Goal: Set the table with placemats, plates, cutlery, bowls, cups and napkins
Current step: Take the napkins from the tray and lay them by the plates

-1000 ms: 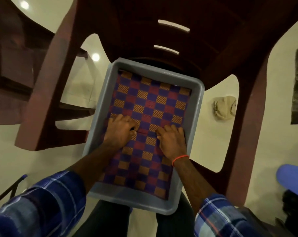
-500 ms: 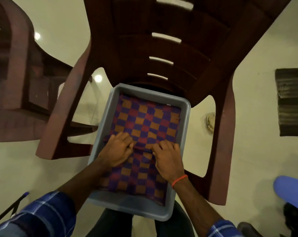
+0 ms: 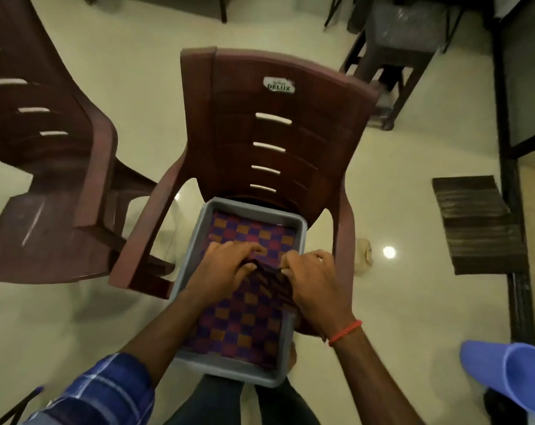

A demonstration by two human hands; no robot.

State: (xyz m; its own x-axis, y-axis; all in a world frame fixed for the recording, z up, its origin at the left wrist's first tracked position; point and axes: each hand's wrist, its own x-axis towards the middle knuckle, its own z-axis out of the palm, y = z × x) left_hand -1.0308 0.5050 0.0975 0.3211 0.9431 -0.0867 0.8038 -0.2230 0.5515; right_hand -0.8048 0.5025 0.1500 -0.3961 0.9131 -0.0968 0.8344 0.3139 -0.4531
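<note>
Gripping: both hands pinch a raised fold across the middle of the checkered placemat [image 3: 244, 326].
Left hand [image 3: 226, 268]: grip closed, fingers curled over the fold, thumb tucked under the bunched cloth.
Right hand [image 3: 318, 286]: grip closed, fingertips and thumb pinching the same fold just beside the left hand; a red thread band [image 3: 345, 332] circles the wrist.
Placemat: purple, red and orange squares, lying inside the grey tray [image 3: 195, 240]; its 12 o'clock half lies flat, and the middle is pulled up into dark creases.
Tray: rests on the seat of the maroon plastic chair [image 3: 278, 133], its 6 o'clock end jutting toward the person.
Second maroon chair [image 3: 45, 148]: at 9 o'clock of the first, close beside it.
Floor [image 3: 398, 185]: pale and glossy; a crumpled cloth [image 3: 364, 256] at 3 o'clock of the tray, a dark striped mat [image 3: 477, 222] farther out.
Blue plastic vessel [image 3: 517, 375]: at 4 o'clock, well apart from the tray.
</note>
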